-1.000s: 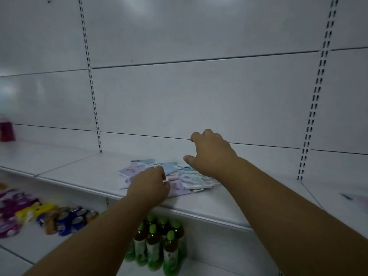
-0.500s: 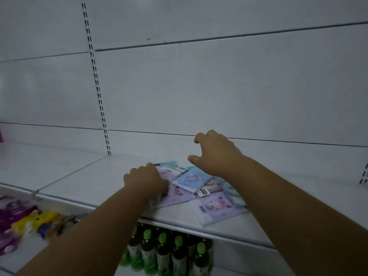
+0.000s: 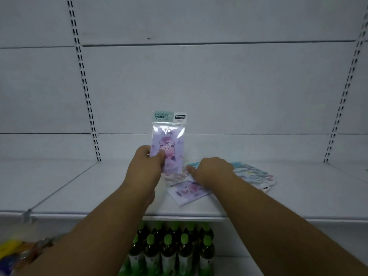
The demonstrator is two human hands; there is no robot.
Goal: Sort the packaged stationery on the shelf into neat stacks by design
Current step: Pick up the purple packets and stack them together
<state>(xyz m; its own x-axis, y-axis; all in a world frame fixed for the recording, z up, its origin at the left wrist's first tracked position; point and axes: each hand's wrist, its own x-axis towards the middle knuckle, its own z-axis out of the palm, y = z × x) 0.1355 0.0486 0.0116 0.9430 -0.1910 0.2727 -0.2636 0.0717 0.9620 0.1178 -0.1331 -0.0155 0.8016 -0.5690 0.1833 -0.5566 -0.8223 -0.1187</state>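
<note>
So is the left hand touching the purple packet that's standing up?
Touching. The head view shows the left hand gripping the purple packet by its lower edge, thumb across its front, holding it upright above the shelf.

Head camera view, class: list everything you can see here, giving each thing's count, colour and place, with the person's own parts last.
Held purple packet: one, purple cartoon design with a green and white header card, upright above the shelf.
Purple packet on shelf: one, purple, flat near the front edge.
Blue packets: a loose overlapping pile, light blue, count unclear, right of the right hand.
Shelf: white, with white back panels and slotted uprights.
Green-capped bottles: about ten showing, dark, on the level below.
Colourful items: blurred, lower left.
Left hand: grips the held purple packet.
Right hand: fingers down on the pile.
</note>
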